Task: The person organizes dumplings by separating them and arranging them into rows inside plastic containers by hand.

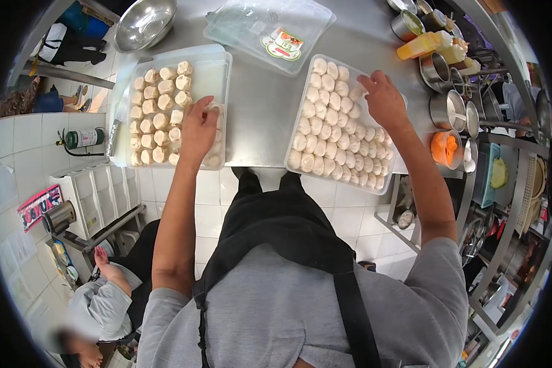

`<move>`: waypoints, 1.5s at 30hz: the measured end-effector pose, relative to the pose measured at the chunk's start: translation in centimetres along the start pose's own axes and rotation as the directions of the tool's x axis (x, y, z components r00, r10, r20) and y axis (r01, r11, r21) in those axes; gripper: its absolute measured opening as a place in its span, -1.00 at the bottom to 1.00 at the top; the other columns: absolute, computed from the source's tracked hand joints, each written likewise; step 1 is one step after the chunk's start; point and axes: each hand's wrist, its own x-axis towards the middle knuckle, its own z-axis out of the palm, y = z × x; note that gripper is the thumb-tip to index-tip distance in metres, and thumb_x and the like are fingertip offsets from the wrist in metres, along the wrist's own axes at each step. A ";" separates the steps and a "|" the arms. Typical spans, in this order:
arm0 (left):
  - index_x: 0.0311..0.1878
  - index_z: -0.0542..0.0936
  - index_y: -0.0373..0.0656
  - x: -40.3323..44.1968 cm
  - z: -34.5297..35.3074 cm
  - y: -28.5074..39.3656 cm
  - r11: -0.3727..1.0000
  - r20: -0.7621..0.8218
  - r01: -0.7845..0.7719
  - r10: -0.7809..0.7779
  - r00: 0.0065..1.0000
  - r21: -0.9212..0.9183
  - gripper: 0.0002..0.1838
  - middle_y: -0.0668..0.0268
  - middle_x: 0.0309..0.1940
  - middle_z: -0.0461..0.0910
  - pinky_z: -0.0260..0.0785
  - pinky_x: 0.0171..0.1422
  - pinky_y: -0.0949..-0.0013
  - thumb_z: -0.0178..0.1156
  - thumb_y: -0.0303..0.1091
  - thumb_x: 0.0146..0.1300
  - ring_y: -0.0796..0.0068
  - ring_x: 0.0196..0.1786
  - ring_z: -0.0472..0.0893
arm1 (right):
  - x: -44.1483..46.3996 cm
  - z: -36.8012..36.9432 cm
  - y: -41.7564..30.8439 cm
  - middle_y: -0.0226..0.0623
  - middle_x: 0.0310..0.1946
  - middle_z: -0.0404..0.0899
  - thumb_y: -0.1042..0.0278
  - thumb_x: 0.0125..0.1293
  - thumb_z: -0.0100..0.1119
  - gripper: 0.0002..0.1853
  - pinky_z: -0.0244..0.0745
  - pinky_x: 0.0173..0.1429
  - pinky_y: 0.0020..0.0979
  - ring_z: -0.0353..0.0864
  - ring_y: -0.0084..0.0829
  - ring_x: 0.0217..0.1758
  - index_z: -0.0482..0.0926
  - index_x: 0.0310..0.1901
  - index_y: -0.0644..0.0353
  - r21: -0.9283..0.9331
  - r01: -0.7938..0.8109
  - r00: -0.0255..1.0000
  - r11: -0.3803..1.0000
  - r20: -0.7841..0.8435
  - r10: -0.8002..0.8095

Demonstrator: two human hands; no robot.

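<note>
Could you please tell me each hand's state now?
Left hand: over the left tray, grip unclear.
Right hand: over the right tray, grip unclear.

Commercial kitchen (steel table (257, 107), sauce bottles (419, 46)).

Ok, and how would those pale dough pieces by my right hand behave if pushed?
Their doughy look suggests the pale dough pieces are soft and would probably dent under a firm push. Being small beside the hand, each is likely light. They sit in close rows, so pushing one may nudge its neighbours.

Off-wht dumplings (336, 133), gry shirt (257, 300), blk apron (282, 214)
</note>
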 end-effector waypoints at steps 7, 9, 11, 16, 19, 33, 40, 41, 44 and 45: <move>0.33 0.72 -0.27 -0.9 0.5 -2.1 0.984 -0.110 -0.092 0.075 0.991 -0.154 -0.59 -0.02 0.01 0.73 0.53 0.31 0.10 0.17 -0.34 0.52 0.06 0.09 0.69 | -2.6 3.0 3.3 -0.02 0.13 0.71 0.46 0.36 0.40 -0.61 0.69 0.22 -0.08 0.77 -0.04 0.13 0.69 0.22 0.19 0.287 -0.208 0.958 0.935 -0.132 0.254; 0.34 0.71 -0.28 -1.0 0.2 -1.9 0.975 -0.083 -0.064 0.047 0.995 -0.215 -0.59 0.03 0.08 0.74 0.51 0.36 0.17 0.15 -0.36 0.54 0.15 0.14 0.70 | -2.3 2.1 2.2 -0.05 0.09 0.77 0.41 0.41 0.42 -0.61 0.71 0.17 -0.17 0.82 -0.16 0.05 0.69 0.25 0.22 0.438 -0.279 0.923 0.855 -0.124 0.365; 0.38 0.69 -0.28 -1.1 -0.6 -1.2 0.977 0.017 0.013 -0.009 1.000 -0.212 -0.58 0.13 0.19 0.73 0.47 0.45 0.28 0.10 -0.38 0.58 0.32 0.21 0.69 | -1.3 -1.0 -1.2 -0.08 0.07 0.80 0.37 0.44 0.44 -0.59 0.72 0.13 -0.25 0.84 -0.28 0.01 0.69 0.28 0.24 0.567 -0.340 0.902 0.750 -0.030 0.431; 0.32 0.72 -0.30 -0.9 -0.5 -0.8 0.958 0.021 0.089 -0.087 0.996 -0.272 -0.61 0.01 0.12 0.76 0.55 0.30 0.21 0.16 -0.39 0.55 0.25 0.08 0.73 | 5.1 -3.9 -19.4 -0.15 0.02 0.78 0.39 0.42 0.42 -0.60 0.72 0.04 -0.22 0.82 -0.27 -0.10 0.68 0.27 0.18 0.740 -0.086 0.994 0.667 0.110 0.006; 0.38 0.68 -0.29 -0.9 -0.2 -0.8 0.954 -0.018 0.055 -0.063 0.998 -0.294 -0.57 -0.07 0.11 0.76 0.59 0.24 0.16 0.16 -0.40 0.52 0.18 0.04 0.75 | 9.5 -1.1 -26.2 -0.14 0.07 0.78 0.36 0.48 0.38 -0.66 0.70 0.14 -0.12 0.81 -0.10 0.08 0.69 0.24 0.08 0.491 0.286 0.957 0.823 -0.100 -0.273; 0.53 0.57 -0.12 0.1 -2.0 1.4 0.996 0.030 -0.065 0.067 0.997 -0.053 -0.40 0.01 0.05 0.68 0.57 0.11 0.11 0.33 -0.38 0.42 0.21 -0.12 0.66 | 12.7 1.5 -22.8 -0.20 0.20 0.76 0.25 0.66 0.25 -0.69 0.59 0.38 -0.17 0.74 -0.28 0.28 0.75 0.31 0.08 0.711 0.214 0.960 0.669 -0.025 -0.281; 0.37 0.65 -0.15 2.7 0.0 -0.2 0.910 -0.093 -0.364 0.387 0.918 0.197 -0.53 0.04 0.02 0.70 0.57 0.08 0.10 0.37 -0.39 0.42 0.13 -0.17 0.67 | 6.2 -4.7 -6.1 -0.14 0.15 0.82 0.32 0.58 0.35 -0.71 0.73 0.18 -0.27 0.82 -0.34 0.12 0.77 0.24 0.16 0.671 -0.018 0.995 0.741 -0.061 0.080; 0.33 0.67 -0.16 3.0 0.1 -0.6 0.927 -0.031 -0.308 0.322 0.946 0.215 -0.57 0.05 0.00 0.71 0.57 0.07 0.10 0.38 -0.39 0.42 0.12 -0.18 0.68 | 4.4 -5.8 -3.7 -0.12 0.14 0.82 0.31 0.56 0.35 -0.71 0.73 0.18 -0.26 0.83 -0.31 0.11 0.78 0.22 0.16 0.623 -0.068 0.991 0.779 -0.049 0.126; 0.25 0.69 -0.15 3.0 0.4 0.8 0.973 0.005 -0.158 0.160 0.987 0.167 -0.65 0.06 -0.02 0.71 0.59 0.07 0.07 0.38 -0.34 0.45 0.11 -0.13 0.72 | 0.7 -6.9 0.0 -0.06 0.12 0.83 0.25 0.51 0.38 -0.69 0.73 0.17 -0.21 0.84 -0.18 0.09 0.78 0.19 0.14 0.443 -0.241 0.967 0.863 0.036 0.252; 0.23 0.70 -0.15 2.8 0.0 1.7 0.978 0.024 -0.136 0.133 0.991 0.156 -0.68 0.02 -0.03 0.71 0.59 0.12 0.03 0.35 -0.35 0.47 0.05 -0.08 0.72 | -0.4 -6.8 0.6 0.00 0.14 0.82 0.18 0.46 0.40 -0.65 0.71 0.18 -0.13 0.83 -0.07 0.07 0.78 0.18 0.10 0.338 -0.232 0.972 0.912 0.045 0.230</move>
